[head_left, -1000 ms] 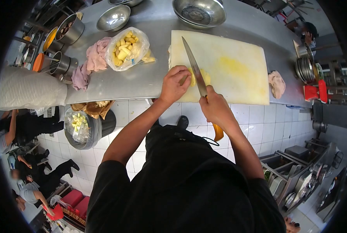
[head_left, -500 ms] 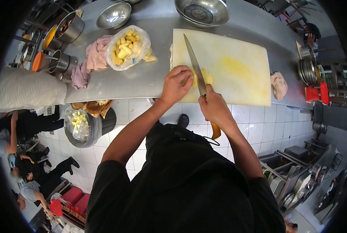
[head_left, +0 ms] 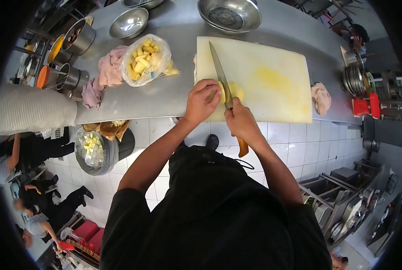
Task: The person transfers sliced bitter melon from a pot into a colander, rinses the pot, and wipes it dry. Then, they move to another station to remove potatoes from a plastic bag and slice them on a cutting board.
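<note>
Left hand: the left hand [head_left: 202,101] is curled over the yellow vegetable piece [head_left: 235,90], fingertips bent down on it just left of the blade; this grip seems meant to pin the piece flat and keep the fingers out of the edge's path.
Right hand: the right hand [head_left: 239,120] is closed around the chef's knife [head_left: 220,72] where blade meets handle, and the orange handle end sticks out behind the wrist, over the desk edge.
Knife: the long blade runs away from the person, tip towards the far left corner of the board, and lies across the yellow piece.
Yellow piece: it sits at the near edge of the white cutting board [head_left: 273,76], between the two hands, which are close together but not touching.
Board: it lies on the steel desk [head_left: 165,96] and is stained yellow at its middle.
Bag: a clear plastic bag [head_left: 144,58] of yellow sticks lies open just left of the board, within the left hand's reach.
Cloths: pink cloths [head_left: 108,67] are bunched beside the bag.
Bowls: a steel bowl [head_left: 230,13] stands beyond the board.
Floor: a lined bin [head_left: 97,150] stands below the desk edge, to the left.
</note>
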